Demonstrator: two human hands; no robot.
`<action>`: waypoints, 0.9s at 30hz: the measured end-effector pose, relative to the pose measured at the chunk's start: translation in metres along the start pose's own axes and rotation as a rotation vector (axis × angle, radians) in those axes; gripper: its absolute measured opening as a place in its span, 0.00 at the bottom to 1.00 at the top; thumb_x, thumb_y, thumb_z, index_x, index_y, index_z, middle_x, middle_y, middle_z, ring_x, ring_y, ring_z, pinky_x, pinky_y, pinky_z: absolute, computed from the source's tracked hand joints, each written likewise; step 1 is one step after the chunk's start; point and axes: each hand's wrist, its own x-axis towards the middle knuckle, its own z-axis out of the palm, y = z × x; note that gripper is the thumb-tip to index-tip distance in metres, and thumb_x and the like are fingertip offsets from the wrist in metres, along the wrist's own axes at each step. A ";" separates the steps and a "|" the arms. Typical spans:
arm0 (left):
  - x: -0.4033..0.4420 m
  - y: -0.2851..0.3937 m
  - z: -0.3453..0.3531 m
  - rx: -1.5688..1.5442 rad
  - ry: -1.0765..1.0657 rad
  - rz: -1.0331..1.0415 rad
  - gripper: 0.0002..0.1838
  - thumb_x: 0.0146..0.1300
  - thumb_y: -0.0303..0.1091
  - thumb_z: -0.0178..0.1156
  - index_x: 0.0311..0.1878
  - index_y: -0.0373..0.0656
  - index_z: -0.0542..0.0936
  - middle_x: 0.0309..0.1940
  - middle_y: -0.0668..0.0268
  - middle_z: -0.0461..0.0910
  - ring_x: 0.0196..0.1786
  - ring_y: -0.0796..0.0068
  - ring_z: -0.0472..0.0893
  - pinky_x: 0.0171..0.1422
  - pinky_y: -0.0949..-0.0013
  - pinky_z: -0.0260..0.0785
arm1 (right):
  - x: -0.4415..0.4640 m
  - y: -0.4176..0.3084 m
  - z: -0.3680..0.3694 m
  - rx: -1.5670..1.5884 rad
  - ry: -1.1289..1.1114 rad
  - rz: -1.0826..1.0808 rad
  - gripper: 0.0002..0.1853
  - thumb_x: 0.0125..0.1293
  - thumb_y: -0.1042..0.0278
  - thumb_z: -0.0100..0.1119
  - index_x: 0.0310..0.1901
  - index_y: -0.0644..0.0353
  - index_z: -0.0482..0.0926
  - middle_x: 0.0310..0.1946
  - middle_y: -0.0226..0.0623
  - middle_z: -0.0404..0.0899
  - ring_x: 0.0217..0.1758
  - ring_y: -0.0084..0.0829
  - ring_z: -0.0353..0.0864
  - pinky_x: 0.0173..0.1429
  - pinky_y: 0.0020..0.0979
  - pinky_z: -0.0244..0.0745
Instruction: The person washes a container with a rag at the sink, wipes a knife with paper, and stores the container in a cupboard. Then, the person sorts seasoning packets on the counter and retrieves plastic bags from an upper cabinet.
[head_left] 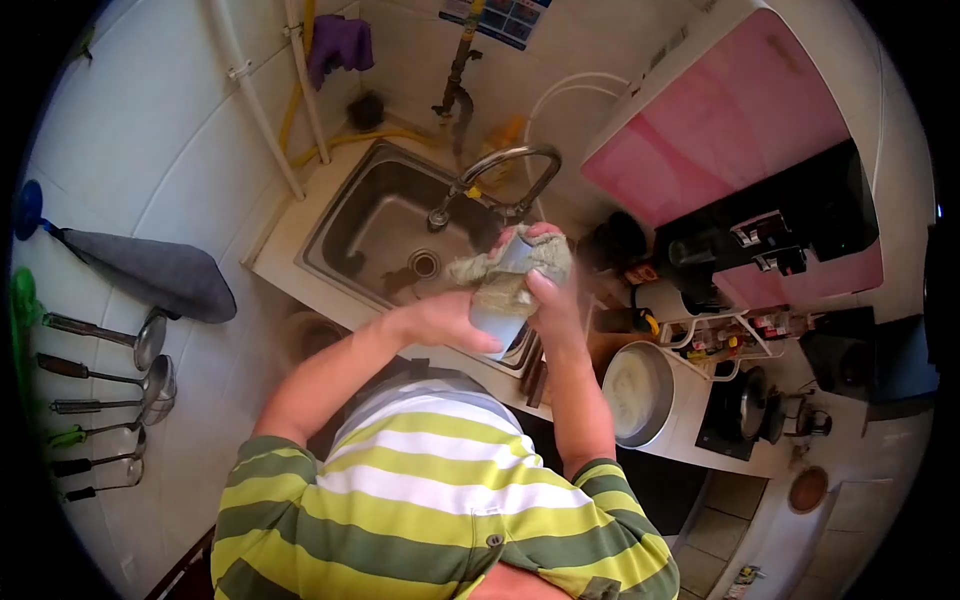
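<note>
A light-blue object, whose full shape is hidden, is between my hands above the right side of the steel sink. My left hand grips its lower left side, fingers mostly hidden beneath it. A pale green cloth is bunched over the upper part. My right hand holds the cloth against the object, thumb on its front and fingertips at the top. Behind them the curved faucet stands over the sink, whose drain shows at the bottom.
A metal bowl with pale contents sits right of my right arm. Further right are a wire rack and a stove. A pink cabinet hangs upper right. Ladles and a grey cloth hang on the left wall.
</note>
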 end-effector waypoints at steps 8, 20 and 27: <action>0.026 -0.026 -0.002 1.320 0.989 0.191 0.43 0.39 0.37 0.78 0.60 0.37 0.68 0.49 0.48 0.76 0.52 0.44 0.77 0.55 0.50 0.72 | 0.004 0.005 0.015 -0.882 0.698 -0.082 0.17 0.57 0.72 0.70 0.47 0.61 0.76 0.41 0.32 0.80 0.44 0.21 0.77 0.53 0.26 0.72; -0.002 -0.015 -0.027 -0.443 -0.194 -0.090 0.45 0.48 0.54 0.75 0.63 0.36 0.69 0.48 0.58 0.81 0.49 0.67 0.82 0.55 0.66 0.74 | 0.000 -0.008 -0.010 -0.171 0.220 -0.032 0.27 0.64 0.53 0.63 0.57 0.65 0.71 0.53 0.48 0.77 0.55 0.41 0.79 0.61 0.42 0.76; 0.001 -0.022 -0.036 -0.551 -0.487 -0.069 0.49 0.51 0.59 0.72 0.66 0.32 0.66 0.50 0.57 0.78 0.53 0.65 0.79 0.56 0.62 0.73 | 0.000 -0.024 -0.015 0.123 -0.166 0.218 0.33 0.60 0.55 0.65 0.62 0.65 0.71 0.58 0.53 0.76 0.62 0.45 0.77 0.67 0.45 0.72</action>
